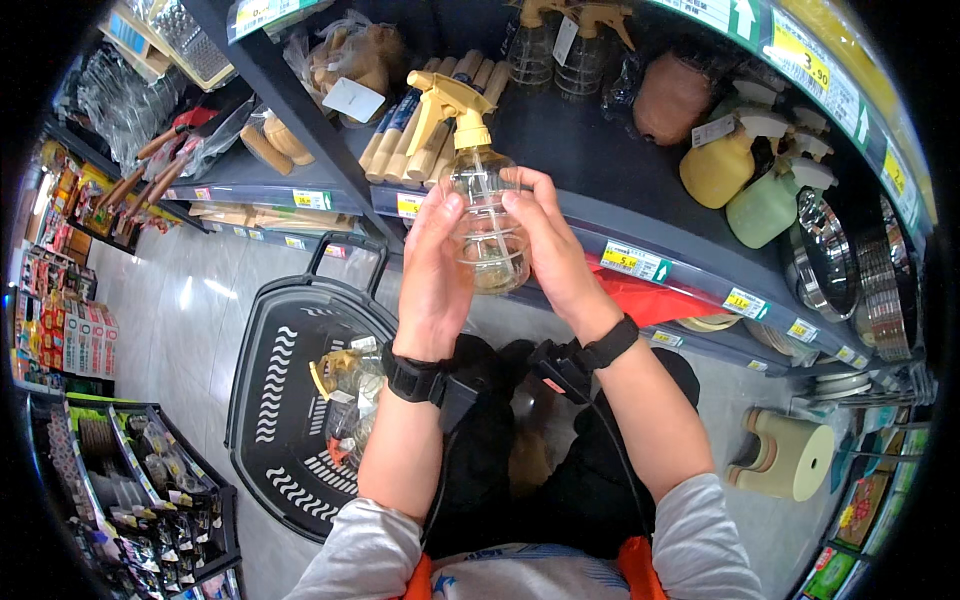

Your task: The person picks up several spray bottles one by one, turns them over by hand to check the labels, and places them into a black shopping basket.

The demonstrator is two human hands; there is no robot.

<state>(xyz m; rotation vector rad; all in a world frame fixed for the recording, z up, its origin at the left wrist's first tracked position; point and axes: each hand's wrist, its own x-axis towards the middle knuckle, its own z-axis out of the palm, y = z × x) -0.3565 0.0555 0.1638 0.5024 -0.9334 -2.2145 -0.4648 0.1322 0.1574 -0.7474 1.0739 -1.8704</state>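
Between both hands I hold a clear ribbed spray bottle upright, its yellow trigger head pointing to the left. My left hand grips the bottle's left side, thumb in front. On the right side my right hand closes around it, thumb near the shoulder. A thin dip tube shows through the plastic, and no liquid can be made out inside. Behind the bottle is the shelf, where wooden-handled rolling pins lie side by side.
A black shopping basket on the floor holds several spray bottles. On the shelf are yellow and green opaque spray bottles, a brown one and steel bowls. A cream stool stands at right.
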